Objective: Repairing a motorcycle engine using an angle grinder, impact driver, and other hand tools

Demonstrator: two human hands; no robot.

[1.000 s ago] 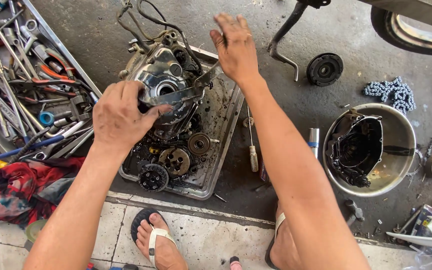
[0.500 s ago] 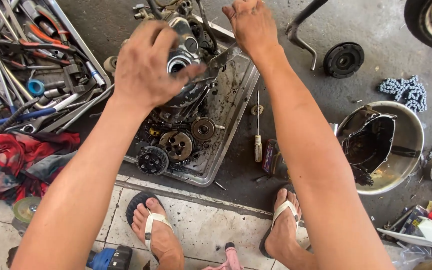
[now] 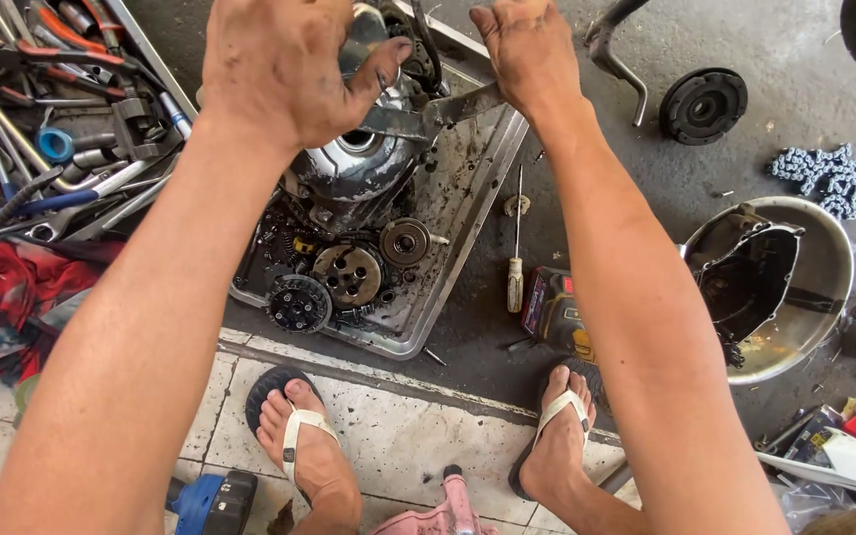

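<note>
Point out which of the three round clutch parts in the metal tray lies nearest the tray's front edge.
The black toothed disc, leftmost of the three, sits closest to the tray front edge. The brownish hub and smaller grey round part lie farther back.

Both forearms are bare and sleeveless, grease smudges the left hand (image 3: 284, 69), and the feet wear white-strapped flip-flops (image 3: 299, 436).

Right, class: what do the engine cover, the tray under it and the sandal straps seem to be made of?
Engine cover: probably cast metal, silvery and shiny, with bright glints between oily smears.
Tray: apparently sheet metal, dull grey, thin folded rim, spotted with grime.
Sandal straps: likely rubber or soft plastic, matt off-white, bending over the feet; hard to tell which.
</note>
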